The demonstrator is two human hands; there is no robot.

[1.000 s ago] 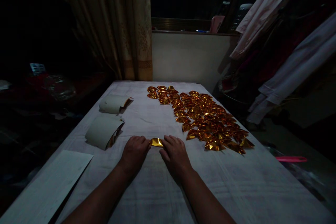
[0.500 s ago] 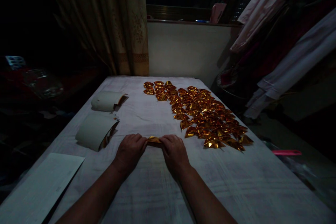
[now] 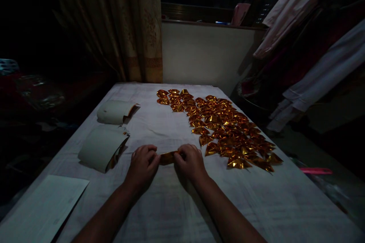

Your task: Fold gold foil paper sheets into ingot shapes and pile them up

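A narrow folded strip of shiny gold foil paper (image 3: 167, 158) stretches between my two hands, just above the pale cloth. My left hand (image 3: 143, 162) pinches its left end, fingers curled. At the other end, my right hand (image 3: 190, 160) grips it between thumb and fingers. The fingertips hide both ends of the strip. Beyond and to the right lies a wide spread of folded gold foil pieces (image 3: 213, 119), boat-like with pointed ends. On the left rest two curved grey sheets, one farther off (image 3: 115, 111) and one nearer (image 3: 99, 149), with gold along their right edges.
A flat pale board or sheet (image 3: 45, 205) lies at the table's near left. The cloth-covered table (image 3: 176, 212) meets a wall behind. A curtain (image 3: 139, 26) hangs at back left, clothes (image 3: 302, 76) at right. A pink cup (image 3: 240, 14) stands on the sill.
Both hands still hold the foil strip, now tilted with more of its front face showing. My finger grip has shifted slightly. The camera view has moved a little.
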